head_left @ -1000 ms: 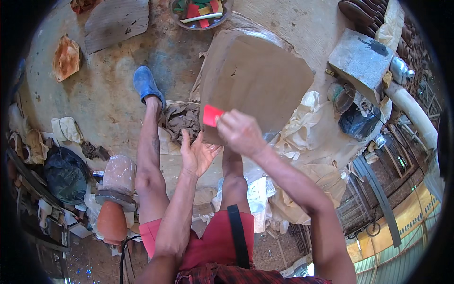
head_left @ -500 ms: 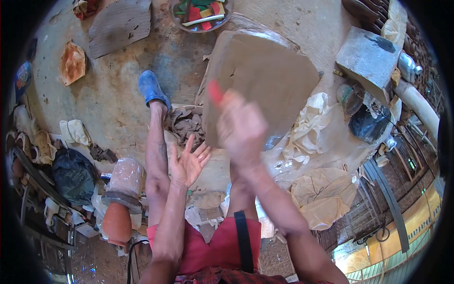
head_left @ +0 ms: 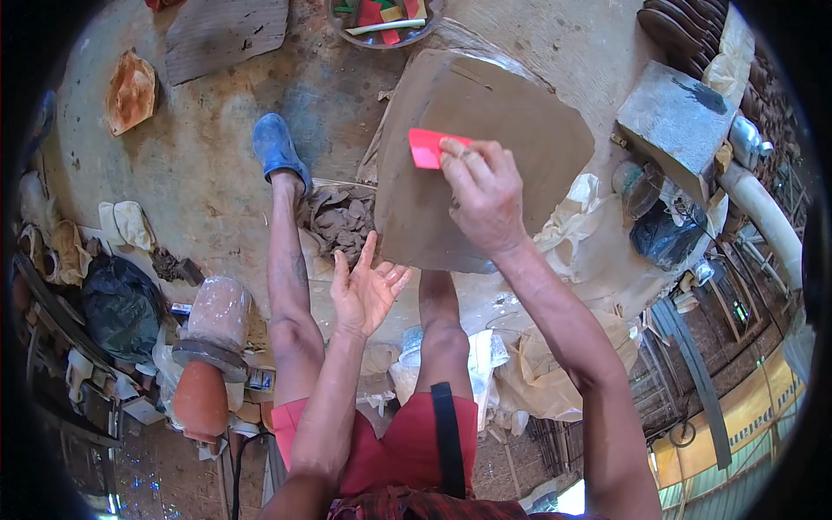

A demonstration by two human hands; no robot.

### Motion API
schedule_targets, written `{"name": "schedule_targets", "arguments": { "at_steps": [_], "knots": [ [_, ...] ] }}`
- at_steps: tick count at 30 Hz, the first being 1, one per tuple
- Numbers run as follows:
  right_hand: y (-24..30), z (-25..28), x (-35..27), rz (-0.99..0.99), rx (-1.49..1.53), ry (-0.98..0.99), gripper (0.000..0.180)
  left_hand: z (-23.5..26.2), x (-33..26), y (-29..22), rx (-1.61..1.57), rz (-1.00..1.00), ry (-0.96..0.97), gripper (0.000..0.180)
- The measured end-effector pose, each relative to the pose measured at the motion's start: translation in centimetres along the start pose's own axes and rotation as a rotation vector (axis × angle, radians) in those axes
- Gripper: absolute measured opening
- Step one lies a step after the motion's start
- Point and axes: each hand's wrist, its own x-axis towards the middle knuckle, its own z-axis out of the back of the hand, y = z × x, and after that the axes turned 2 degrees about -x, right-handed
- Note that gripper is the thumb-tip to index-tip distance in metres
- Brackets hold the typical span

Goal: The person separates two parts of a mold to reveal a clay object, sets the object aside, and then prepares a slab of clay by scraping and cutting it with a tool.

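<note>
Red scraper [head_left: 426,147] pinched at right hand's [head_left: 487,201] fingertips (jutting left) — on clay slab [head_left: 511,130].

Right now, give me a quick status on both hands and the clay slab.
Right hand pinches red scraper against clay slab. Left hand open, palm up, at slab's lower edge. Clay scraps beside it.

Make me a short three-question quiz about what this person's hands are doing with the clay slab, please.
1. True or false: the right hand holds a red flat scraper against the brown clay slab.
2. Which describes the left hand? A) gripping a hammer B) open, palm up, fingers at the slab's lower edge C) resting on the blue shoe
3. Fill in: the pile of clay scraps lies to the slab's ____ side in the picture.

Key: 1 true; 2 B; 3 left.
</note>
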Motion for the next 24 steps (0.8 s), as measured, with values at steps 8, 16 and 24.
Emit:
{"name": "schedule_targets", "arguments": {
  "at_steps": [8,16,24],
  "knots": [
    [8.0,-0.1,-7.1,0.036,0.279,0.273,0.019,-0.1,-0.7,-0.6,0.015,0.000,0.002,0.093],
    [9.2,1.6,-3.0,-0.442,0.361,-0.172,0.028,5.3,-2.0,-2.0,0.265,-0.339,-0.432,0.086],
    [-21.7,-2.6,-19.0,-1.714,0.033,-0.252,0.067,6.6,-2.0,-0.8,0.736,-0.612,-0.764,0.082]
  ]
}}
